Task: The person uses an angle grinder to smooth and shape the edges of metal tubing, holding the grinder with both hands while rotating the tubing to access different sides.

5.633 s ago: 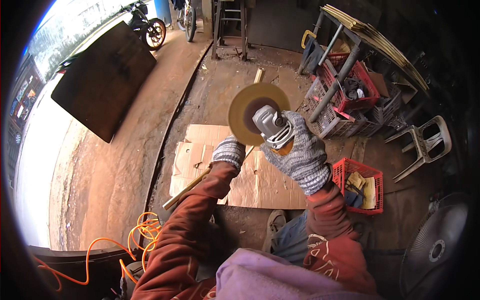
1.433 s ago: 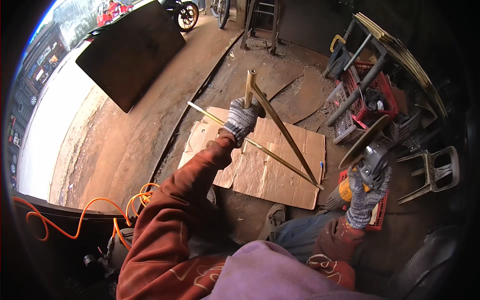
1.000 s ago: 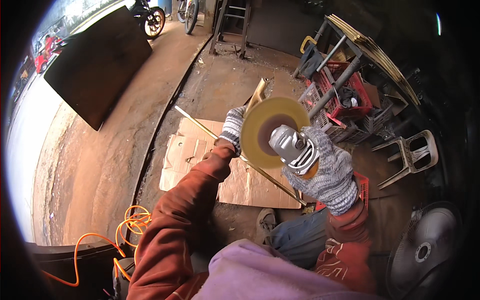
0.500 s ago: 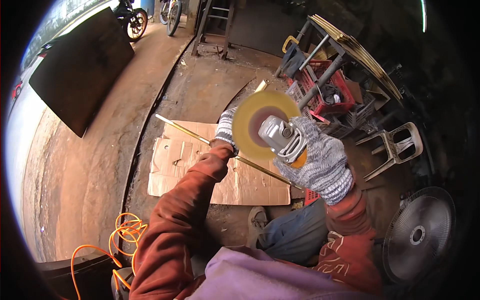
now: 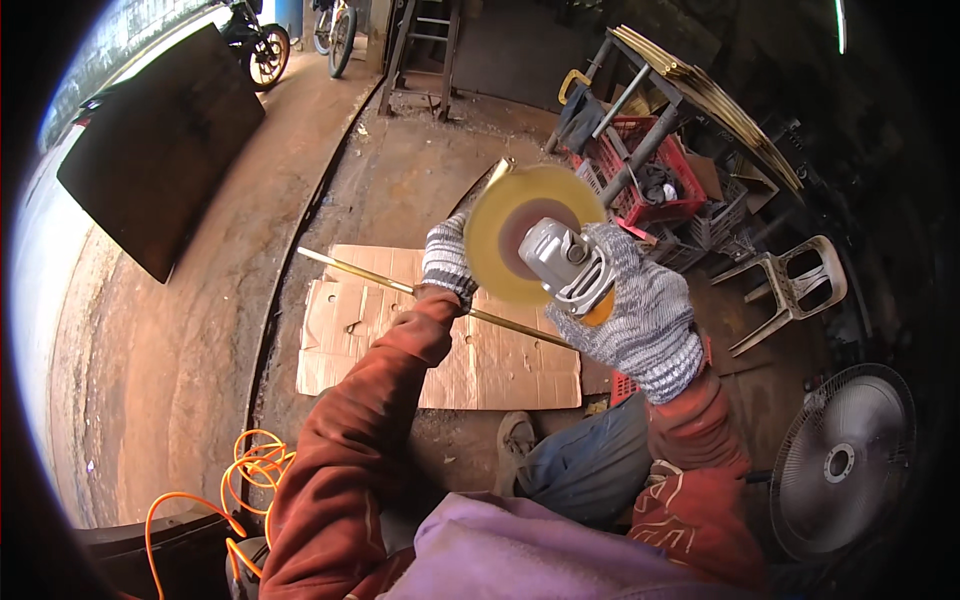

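Observation:
My right hand (image 5: 645, 315), in a grey and white knitted glove, is closed around an angle grinder (image 5: 560, 262) with a silver head. Its wide yellow disc (image 5: 490, 250) looks smeared, as if spinning. To the left of the disc, my left hand (image 5: 446, 256), gloved alike, is closed on a gold-coloured metal tube; its fingers are partly hidden behind the disc. One tube end (image 5: 502, 170) sticks out beyond the disc. A long gold-coloured tube (image 5: 355, 268) crosses under my left wrist, above a flat cardboard sheet (image 5: 340, 345). Whether the two tube parts are joined is hidden.
A fan (image 5: 840, 460) stands at the right, near a plastic stool (image 5: 790, 290). Beyond are red crates (image 5: 660, 190) and a rack bearing gold-coloured tubes (image 5: 690, 80). An orange cable (image 5: 240, 465) coils at lower left. A dark panel (image 5: 160, 150) and a ladder (image 5: 420, 60) stand farther off.
The long tube has tilted a little: its left end is lower and its right end higher. The upper tube end has shifted left. Both hands and the grinder have moved only slightly.

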`<state>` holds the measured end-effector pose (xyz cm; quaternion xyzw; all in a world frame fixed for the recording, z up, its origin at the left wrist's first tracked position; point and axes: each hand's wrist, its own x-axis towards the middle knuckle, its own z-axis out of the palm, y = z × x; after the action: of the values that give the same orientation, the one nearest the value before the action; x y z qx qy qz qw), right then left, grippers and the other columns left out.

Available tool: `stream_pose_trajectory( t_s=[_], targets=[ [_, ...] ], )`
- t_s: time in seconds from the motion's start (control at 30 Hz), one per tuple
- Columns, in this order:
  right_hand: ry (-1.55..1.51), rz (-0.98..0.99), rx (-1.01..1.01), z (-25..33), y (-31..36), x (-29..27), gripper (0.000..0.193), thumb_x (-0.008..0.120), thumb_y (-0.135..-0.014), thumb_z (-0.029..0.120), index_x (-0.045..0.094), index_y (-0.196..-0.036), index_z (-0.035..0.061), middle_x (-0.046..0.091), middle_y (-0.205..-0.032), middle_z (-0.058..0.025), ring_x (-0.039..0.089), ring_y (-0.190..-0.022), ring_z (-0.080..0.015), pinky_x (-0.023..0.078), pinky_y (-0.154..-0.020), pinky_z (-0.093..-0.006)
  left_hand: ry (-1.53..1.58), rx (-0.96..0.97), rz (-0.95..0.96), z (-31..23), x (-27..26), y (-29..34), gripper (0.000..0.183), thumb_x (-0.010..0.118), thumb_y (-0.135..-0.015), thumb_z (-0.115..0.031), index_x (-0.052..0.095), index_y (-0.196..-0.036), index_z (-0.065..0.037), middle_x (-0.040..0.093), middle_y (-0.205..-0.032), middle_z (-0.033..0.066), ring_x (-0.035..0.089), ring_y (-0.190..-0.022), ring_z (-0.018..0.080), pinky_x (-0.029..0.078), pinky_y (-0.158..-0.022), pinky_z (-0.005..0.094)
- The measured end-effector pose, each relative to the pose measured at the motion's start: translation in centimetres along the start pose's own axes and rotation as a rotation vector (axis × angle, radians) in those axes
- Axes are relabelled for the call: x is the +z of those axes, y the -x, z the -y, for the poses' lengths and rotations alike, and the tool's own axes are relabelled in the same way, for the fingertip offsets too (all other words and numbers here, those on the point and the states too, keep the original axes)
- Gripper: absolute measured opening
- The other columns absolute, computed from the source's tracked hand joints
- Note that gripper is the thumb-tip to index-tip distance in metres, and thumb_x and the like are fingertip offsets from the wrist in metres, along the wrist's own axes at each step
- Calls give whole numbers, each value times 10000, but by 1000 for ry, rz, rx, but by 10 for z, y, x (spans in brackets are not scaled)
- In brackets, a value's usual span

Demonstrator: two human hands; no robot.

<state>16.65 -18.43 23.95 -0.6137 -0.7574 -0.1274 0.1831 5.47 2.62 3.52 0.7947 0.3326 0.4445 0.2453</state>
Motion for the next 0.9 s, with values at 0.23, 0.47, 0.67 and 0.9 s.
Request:
stream_pose_trajectory(
  t_s=[0.23, 0.47, 0.67, 0.9],
  targets=[
    [-75, -23, -108, 4, 13, -5, 729, 852, -767, 355, 524, -1351, 65, 704, -1126, -177, 729, -927, -374, 606, -780, -434, 248, -150, 229, 73, 17, -6, 214, 720, -885, -143, 701, -1013, 27, 712, -827, 140, 674, -750, 209, 537, -653, 377],
    [-48, -15, -65, -6, 13, 18, 773, 857, -755, 392, 511, -1362, 60, 706, -1121, -171, 724, -938, -375, 595, -802, -437, 1218, -514, 233, 5, -2, 0, 204, 527, -1010, -152, 690, -997, -30, 689, -832, 123, 620, -732, 203, 512, -687, 342],
    [-22, -11, -90, -4, -1, 29, 759, 849, -757, 382, 495, -1351, 68, 711, -1117, -165, 727, -896, -352, 590, -744, -447, 124, 23, -18, 11, 12, 16, 134, 609, -938, -155, 708, -974, -72, 700, -874, 94, 650, -776, 228, 517, -696, 367],
    [-31, -109, -36, -11, -11, 29, 705, 846, -773, 332, 514, -1331, 59, 703, -1093, -173, 721, -915, -372, 596, -799, -448, -235, 128, -63, 1, -6, 6, 148, 653, -916, -204, 708, -959, -74, 702, -895, 112, 653, -797, 239, 517, -709, 375]
  ],
)
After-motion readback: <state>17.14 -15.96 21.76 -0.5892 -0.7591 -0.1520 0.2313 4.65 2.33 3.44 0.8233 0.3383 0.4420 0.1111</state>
